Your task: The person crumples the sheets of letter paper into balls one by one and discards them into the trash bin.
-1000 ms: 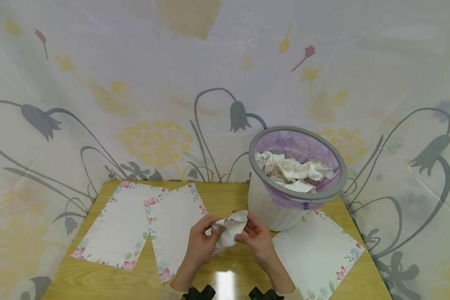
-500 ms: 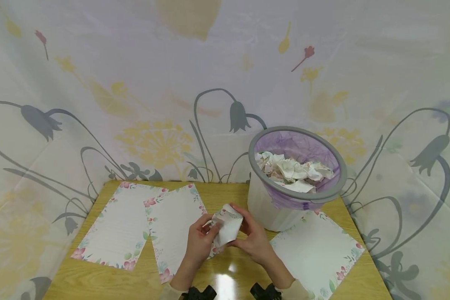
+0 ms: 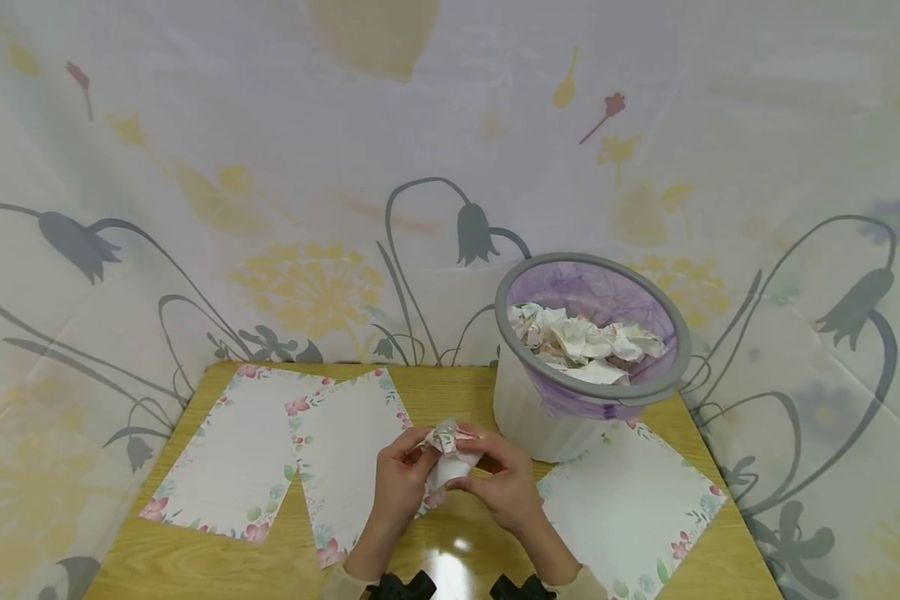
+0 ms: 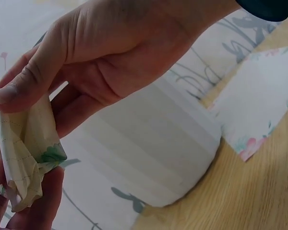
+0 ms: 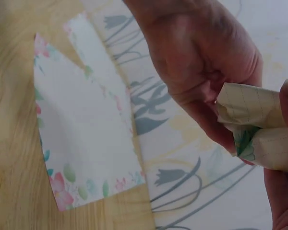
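Paper, crumpled into a small wad (image 3: 446, 473), sits between the two hands, held above the desk (image 3: 195, 567) in front of the bin. The left hand (image 3: 399, 483) pinches its left side, with the thumb laid on the near face and the other fingers behind. The right hand (image 3: 504, 477) grips it from the right, fingers across the upper part and thumb at the lower edge. Both hands touch the wad at once. The wrist views show its folds close up, with faint dotted lines and a green leaf print.

On the left of the desk, two flower-bordered sheets (image 3: 232, 454) lie flat, overlapping near their far ends; the hands are over the inner one's right side. A third bordered sheet (image 3: 633, 508) lies to the right, beside the right forearm and against the base of the bin (image 3: 516, 404). That bin, white with a grey rim and a purple liner (image 3: 592, 287), holds a heap of crumpled papers (image 3: 585, 340). A flower-printed backdrop (image 3: 270, 125) hangs behind.
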The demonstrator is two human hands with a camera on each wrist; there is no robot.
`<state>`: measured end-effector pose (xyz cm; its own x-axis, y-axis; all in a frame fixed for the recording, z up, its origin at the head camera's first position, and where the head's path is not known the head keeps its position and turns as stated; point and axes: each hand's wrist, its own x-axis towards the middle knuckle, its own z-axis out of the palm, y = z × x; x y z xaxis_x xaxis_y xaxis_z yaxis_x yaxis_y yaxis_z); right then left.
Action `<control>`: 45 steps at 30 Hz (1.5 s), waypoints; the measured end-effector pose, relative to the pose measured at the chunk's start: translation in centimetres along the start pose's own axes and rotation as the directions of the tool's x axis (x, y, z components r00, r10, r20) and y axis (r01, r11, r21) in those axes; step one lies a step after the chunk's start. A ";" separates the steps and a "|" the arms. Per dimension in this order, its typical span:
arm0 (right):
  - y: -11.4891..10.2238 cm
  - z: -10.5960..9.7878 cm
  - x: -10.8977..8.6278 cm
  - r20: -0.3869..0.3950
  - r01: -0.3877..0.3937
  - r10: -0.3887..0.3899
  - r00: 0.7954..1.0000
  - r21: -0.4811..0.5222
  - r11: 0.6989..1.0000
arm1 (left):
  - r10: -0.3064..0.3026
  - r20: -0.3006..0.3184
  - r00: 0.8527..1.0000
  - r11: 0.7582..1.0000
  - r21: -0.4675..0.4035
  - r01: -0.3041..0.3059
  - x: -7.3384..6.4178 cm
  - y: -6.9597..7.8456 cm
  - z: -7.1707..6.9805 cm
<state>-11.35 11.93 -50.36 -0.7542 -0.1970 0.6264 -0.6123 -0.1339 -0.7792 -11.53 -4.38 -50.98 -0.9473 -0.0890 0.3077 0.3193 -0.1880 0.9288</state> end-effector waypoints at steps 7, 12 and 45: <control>-0.3 0.5 0.1 -0.094 -0.009 0.021 0.995 0.128 0.992 | 0.010 0.083 0.996 1.000 -0.015 -0.009 -0.1 0.0 0.0; -0.7 0.3 0.3 -0.154 -0.145 0.183 0.971 0.231 0.962 | 0.026 0.232 0.972 0.999 0.026 -0.033 -0.3 0.5 -0.6; 0.3 0.0 -0.7 -0.143 -0.204 0.249 0.958 0.270 0.941 | 0.178 0.107 0.978 0.958 0.209 -0.197 -0.5 2.1 0.4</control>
<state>-10.95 12.04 -51.02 -0.9087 -0.0832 0.4090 -0.3581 -0.3481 -0.8664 -10.42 -4.30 -49.12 -0.8724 -0.0163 0.4886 0.4876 0.0415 0.8721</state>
